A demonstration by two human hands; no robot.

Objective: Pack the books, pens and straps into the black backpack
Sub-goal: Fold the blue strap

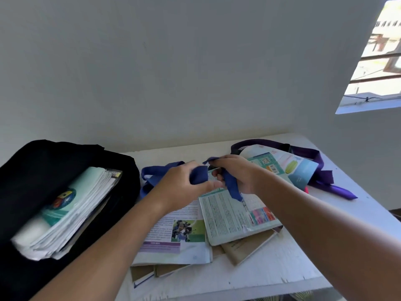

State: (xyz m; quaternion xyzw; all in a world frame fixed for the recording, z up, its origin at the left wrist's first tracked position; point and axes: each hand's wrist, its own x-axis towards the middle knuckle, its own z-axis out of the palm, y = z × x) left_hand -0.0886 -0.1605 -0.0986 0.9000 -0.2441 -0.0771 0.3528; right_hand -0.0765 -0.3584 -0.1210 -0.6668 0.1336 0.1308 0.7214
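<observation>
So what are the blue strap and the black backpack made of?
Blue strap: flat woven fabric, matte, bending limply in both hands. Black backpack: soft dark cloth, probably synthetic, matte and sagging around the books; its weave is too blurred to tell.

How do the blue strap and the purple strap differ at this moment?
The blue strap is gripped by both the left hand and the right hand, partly bunched; the purple strap lies untouched on the white table. The blue one is near the black backpack; the purple one lies at the far right, partly under a book. Both remain outside the backpack.
</observation>
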